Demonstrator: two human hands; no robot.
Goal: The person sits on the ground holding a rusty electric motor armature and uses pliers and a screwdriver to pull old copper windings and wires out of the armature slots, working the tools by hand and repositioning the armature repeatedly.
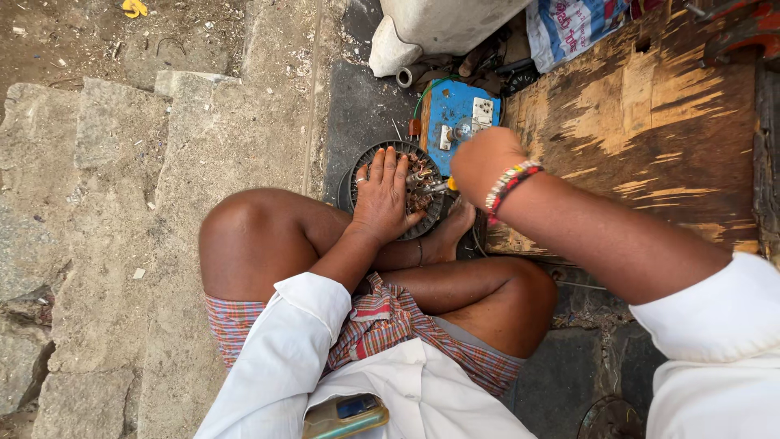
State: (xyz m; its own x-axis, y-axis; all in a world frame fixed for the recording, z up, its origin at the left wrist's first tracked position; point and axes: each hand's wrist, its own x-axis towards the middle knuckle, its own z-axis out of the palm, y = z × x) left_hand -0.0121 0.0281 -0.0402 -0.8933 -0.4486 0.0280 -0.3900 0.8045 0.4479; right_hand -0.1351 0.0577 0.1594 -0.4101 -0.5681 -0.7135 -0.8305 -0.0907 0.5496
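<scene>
My right hand, nearest, is closed, its grasp hidden, just right of the round motor stator. My left hand lies flat on it, fingers spread.

Dull metal motor stator with copper windings; rough worn plywood board; matt blue switchboard; rough stone floor.

- Rough stone-slab ground, dusty and cracked, with a darker slab near the top middle.
- On the dark slab: a round motor stator with copper windings, a blue switchboard just beyond it, and a white sack.
- A worn plywood board lies to the right.
- A yellow scrap lies on the dirt far off.
</scene>
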